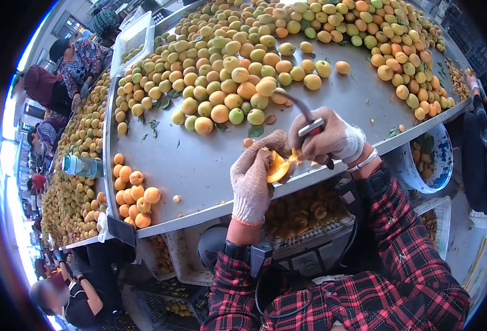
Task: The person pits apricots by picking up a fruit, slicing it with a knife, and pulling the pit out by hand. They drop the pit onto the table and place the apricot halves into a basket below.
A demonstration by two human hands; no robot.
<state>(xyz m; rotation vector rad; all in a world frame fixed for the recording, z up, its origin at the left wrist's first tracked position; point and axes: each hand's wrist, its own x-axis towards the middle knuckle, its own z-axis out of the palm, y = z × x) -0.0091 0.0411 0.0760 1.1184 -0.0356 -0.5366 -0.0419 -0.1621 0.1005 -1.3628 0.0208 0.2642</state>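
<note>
Both my hands wear pale knit gloves and meet over the near edge of the metal table [199,193]. Curled around an opened apricot [277,167], my left hand [253,175] shows its orange flesh outward. Just to the right, my right hand [331,138] is closed on a knife [298,105] with a curved blade, which points up and left. The fingertips of my right hand are next to the torn flesh of the apricot; whether they touch it is hard to tell. Beyond the hands lies a large heap of green and orange apricots [219,113].
A small pile of orange apricots [137,193] sits at the table's left corner, near a phone [121,230]. Below the edge is a crate of apricot pieces [309,215]; a white-blue bucket [442,160] stands right. Other people work at left and far right.
</note>
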